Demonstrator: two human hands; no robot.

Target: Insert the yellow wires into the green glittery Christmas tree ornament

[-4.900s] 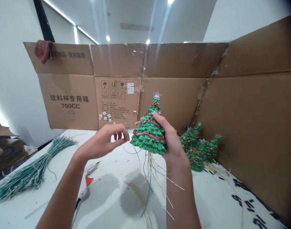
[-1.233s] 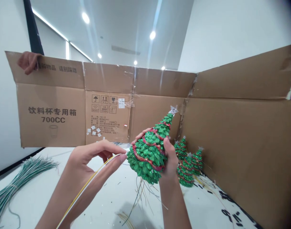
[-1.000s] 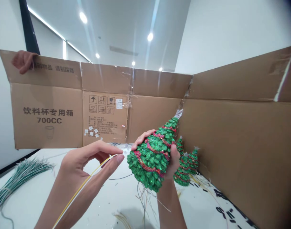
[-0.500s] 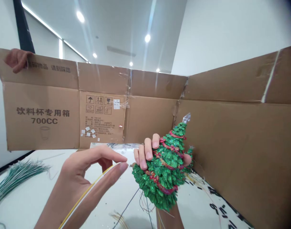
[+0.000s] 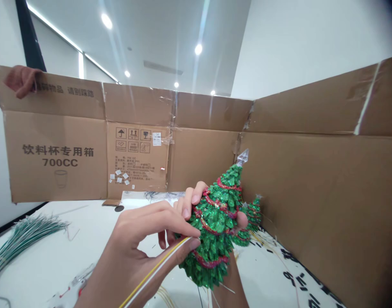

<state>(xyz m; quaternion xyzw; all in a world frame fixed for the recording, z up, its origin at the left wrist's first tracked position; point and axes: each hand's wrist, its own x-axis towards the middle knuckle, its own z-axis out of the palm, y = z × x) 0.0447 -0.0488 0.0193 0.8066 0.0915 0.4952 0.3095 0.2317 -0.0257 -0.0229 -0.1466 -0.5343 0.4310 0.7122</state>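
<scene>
In the head view, the glittery green Christmas tree ornament [image 5: 215, 222] is between 5 and 6 o'clock from the centre, its clear star topper [image 5: 242, 157] tilted toward 1 o'clock. The right hand [image 5: 190, 201] is half closed around it from behind, fingers at the ornament's 10 o'clock side and thumb at its 3 o'clock side. At 7 o'clock, the left hand [image 5: 147, 244] pinches a yellow wire and a white wire [image 5: 154, 271] between thumb and index finger; they trail toward 8 o'clock. Its fingertips overlap the ornament's lower edge; whether they touch it is unclear. Smaller tree ornaments [image 5: 254, 214] stand between 4 and 5 o'clock, by the cardboard screen [image 5: 311, 179]. At 8 o'clock, a bundle of green and white wires [image 5: 25, 241] lies on the white table [image 5: 77, 239]. A reddish cloth [image 5: 22, 81] hangs over the cardboard between 9 and 10 o'clock.
</scene>
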